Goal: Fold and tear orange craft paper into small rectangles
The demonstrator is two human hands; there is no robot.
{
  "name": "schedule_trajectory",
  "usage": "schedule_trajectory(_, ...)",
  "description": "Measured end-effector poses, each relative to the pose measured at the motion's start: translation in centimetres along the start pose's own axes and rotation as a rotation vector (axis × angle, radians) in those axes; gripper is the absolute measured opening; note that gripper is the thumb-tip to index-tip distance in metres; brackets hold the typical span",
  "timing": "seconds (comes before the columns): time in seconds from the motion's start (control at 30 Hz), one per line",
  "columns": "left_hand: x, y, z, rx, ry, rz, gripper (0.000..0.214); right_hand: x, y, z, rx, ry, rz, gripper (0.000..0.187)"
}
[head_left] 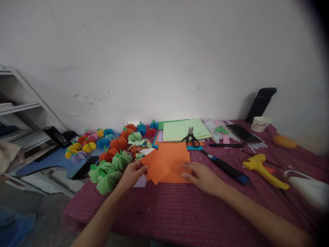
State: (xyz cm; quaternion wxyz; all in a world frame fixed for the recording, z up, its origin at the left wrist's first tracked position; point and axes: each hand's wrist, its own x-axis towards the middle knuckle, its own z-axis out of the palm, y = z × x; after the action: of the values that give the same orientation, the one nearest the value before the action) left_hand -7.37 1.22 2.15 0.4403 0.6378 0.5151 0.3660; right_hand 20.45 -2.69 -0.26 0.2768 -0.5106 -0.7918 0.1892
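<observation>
Forearms (106, 209) converge, left hand (134, 173) pinching orange paper (156, 167), right hand (202, 177) half-open

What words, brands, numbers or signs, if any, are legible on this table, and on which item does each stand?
None can be read for certain.
White paper cup: reddish printed marking, too small and blurred to read.
Long black-and-blue cutter: small pale patch near the blade end; too small to tell whether it is lettering.
Flat orange paper sheets: no lettering visible.
Yellow glue gun: no lettering I can make out.
</observation>
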Motion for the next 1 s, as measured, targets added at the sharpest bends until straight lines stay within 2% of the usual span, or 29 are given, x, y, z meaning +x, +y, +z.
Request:
schedule_trajectory(0.1, 0.8, 1.2, 2.2, 0.013, -0.096, 0.058, 0.025, 0.9, -0.4, 0.1, 0.341, 0.085, 0.171, 0.041)
schedule_trajectory(0.17, 1.3, 1.9, 4.0, 0.008, -0.177, 0.085, 0.024, 1.5, -0.4, 0.4, 0.472, 0.117, 0.241, 0.04)
schedule_trajectory(0.3, 2.0, 2.3, 6.9, -0.115, -0.325, 0.108, 0.024, 2.0, -0.1, 1.3, 0.737, 0.05, 0.301, 0.037)
schedule_trajectory(0.37, 2.1, 2.0, 7.6, -0.146, -0.344, 0.101, 0.027, 1.9, 0.0, 1.6, 0.879, 0.008, 0.309, 0.037)
schedule_trajectory(0.5, 2.2, 1.0, 8.1, -0.041, -0.249, 0.07, 0.037, 1.6, 0.1, 1.9, 0.966, 0.003, 0.337, 0.04)
schedule_trajectory(0.6, 2.4, 0.5, 7.9, 0.034, -0.155, 0.061, 0.044, 1.7, 0.8, 1.2, 0.972, 0.04, 0.341, 0.039)
schedule_trajectory(0.67, 2.7, 0.6, 7.6, 0.065, -0.087, 0.046, 0.045, 1.9, 1.6, -0.1, 0.989, 0.134, 0.368, 0.037)
schedule_trajectory(0.77, 3.2, 1.4, 7.4, 0.085, 0.014, 0.02, 0.043, 2.1, 3.1, -2.6, 1.024, 0.385, 0.466, 0.034)
schedule_trajectory(0.83, 3.5, 1.9, 8.0, 0.131, 0.035, 0.02, 0.041, 2.1, 3.7, -3.7, 1.088, 0.497, 0.444, 0.033)
schedule_trajectory(0.9, 3.7, 2.1, 9.4, 0.226, -0.003, 0.034, 0.04, 2.0, 3.9, -4.0, 1.104, 0.487, 0.419, 0.033)
schedule_trajectory(1.0, 3.8, 2.0, 11.4, 0.287, -0.044, 0.068, 0.037, 1.8, 3.6, -3.0, 1.015, 0.355, 0.419, 0.033)
